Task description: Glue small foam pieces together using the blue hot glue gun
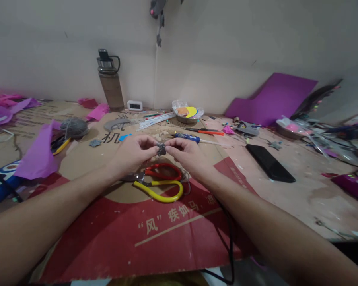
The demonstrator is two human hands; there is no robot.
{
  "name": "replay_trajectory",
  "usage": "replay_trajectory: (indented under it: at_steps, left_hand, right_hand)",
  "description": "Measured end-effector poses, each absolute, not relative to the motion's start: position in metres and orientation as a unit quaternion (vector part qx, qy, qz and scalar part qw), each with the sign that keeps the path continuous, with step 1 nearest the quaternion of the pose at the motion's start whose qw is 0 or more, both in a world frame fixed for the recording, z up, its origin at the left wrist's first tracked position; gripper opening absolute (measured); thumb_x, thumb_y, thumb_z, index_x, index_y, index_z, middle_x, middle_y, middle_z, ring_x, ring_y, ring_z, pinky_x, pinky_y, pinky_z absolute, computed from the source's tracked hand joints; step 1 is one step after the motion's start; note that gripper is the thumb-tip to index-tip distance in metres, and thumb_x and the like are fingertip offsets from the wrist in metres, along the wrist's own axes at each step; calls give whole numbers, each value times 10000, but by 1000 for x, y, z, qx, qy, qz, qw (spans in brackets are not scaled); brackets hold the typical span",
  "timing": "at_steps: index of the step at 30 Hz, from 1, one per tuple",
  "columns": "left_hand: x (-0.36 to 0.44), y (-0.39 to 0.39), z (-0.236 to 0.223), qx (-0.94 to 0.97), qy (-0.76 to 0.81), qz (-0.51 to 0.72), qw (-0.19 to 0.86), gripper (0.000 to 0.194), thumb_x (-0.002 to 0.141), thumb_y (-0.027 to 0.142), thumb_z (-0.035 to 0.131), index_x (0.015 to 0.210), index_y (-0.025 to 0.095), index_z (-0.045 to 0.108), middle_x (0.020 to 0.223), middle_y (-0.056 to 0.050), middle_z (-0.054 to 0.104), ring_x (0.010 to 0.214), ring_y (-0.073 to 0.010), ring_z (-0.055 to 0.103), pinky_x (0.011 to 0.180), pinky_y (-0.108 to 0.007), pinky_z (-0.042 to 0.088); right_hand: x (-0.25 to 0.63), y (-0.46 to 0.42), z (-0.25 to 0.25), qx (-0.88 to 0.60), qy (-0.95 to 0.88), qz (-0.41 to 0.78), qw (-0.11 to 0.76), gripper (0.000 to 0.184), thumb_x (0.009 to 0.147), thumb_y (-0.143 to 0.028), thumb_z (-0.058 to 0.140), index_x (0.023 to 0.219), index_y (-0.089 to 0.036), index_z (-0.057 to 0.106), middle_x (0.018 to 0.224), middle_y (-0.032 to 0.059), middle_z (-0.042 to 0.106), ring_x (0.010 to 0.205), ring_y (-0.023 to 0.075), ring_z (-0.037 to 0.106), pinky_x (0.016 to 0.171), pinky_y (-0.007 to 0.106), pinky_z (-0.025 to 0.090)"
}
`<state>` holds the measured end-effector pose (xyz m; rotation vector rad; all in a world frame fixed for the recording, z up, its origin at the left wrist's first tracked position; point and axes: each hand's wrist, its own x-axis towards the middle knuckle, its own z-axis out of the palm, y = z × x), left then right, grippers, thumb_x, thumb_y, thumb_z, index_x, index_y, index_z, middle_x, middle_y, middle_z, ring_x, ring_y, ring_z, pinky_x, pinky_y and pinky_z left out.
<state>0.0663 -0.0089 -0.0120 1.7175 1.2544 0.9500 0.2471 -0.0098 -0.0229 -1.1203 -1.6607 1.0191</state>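
Between the fingertips of both hands is a small grey knitted-looking piece (161, 149), partly covered by the fingers. My left hand (135, 151) pinches its left side, and my right hand (186, 153) pinches its right side. Just below the hands lie scissors (158, 196) with one red and one yellow handle, blades pointing left. A thin grey strand (187, 184) curls beside the handles. Past my right hand rests a blue screwdriver (186, 137). To the left of my left hand sits a grey star-shaped piece (95, 143), with a ball of grey yarn (74, 128) farther off.
Cardboard (113, 238) covers the table in front. A tall bottle (111, 87) and small white clock (135, 105) stand by the wall. A black phone (270, 163) lies right, near another grey star (275, 145). Purple sheets (271, 99) lean at the back; a bowl (187, 115) holds packets.
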Motion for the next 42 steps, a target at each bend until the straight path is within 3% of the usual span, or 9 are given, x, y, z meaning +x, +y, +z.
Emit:
replay_trajectory:
  at_steps: [6, 13, 20, 25, 31, 42]
  left_hand:
    - [68, -10, -15, 676, 492, 363, 411, 186, 739, 322, 660, 832, 162, 645, 573, 22, 587, 467, -91, 509, 448, -202, 388]
    - [67, -6, -20, 629, 479, 371, 486, 199, 734, 335, 685, 825, 169, 625, 598, 15, 599, 472, -94, 524, 446, -209, 411]
    - [69, -10, -18, 657, 486, 361, 449, 164, 735, 312, 687, 802, 170, 640, 587, 9, 603, 465, -93, 525, 435, -198, 387]
    - [71, -11, -18, 613, 472, 375, 511, 179, 751, 338, 690, 780, 173, 628, 596, 2, 614, 475, -95, 541, 444, -199, 409]
    - [73, -12, -15, 552, 440, 366, 607, 211, 790, 336, 667, 711, 148, 612, 610, -33, 631, 477, -84, 551, 464, -196, 423]
    - [69, -5, -21, 534, 445, 396, 600, 195, 765, 289, 697, 669, 151, 597, 559, -17, 625, 441, -76, 532, 439, -184, 402]
  right_hand:
    - [245, -9, -25, -460, -651, 420, 434, 127, 768, -298, 611, 732, -176, 606, 670, -39, 545, 571, 83, 415, 573, 256, 337]
    - [245, -9, -29, -452, -589, 517, 426, 187, 713, -344, 635, 801, -181, 620, 602, -57, 490, 498, 76, 368, 489, 242, 277]
    - [244, -9, -31, -460, -607, 487, 428, 155, 726, -335, 615, 702, -187, 577, 554, -59, 470, 500, 82, 370, 500, 248, 271]
    - [241, -11, -30, -460, -564, 519, 448, 139, 699, -310, 621, 684, -189, 556, 513, -68, 461, 475, 76, 368, 483, 239, 256]
    - [240, -15, -30, -432, -483, 582, 491, 151, 701, -285, 658, 727, -183, 549, 529, -56, 522, 479, 72, 442, 486, 219, 311]
    - [239, -19, -28, -397, -462, 631, 481, 308, 652, -254, 741, 884, -193, 547, 684, -66, 535, 557, 64, 474, 516, 219, 382]
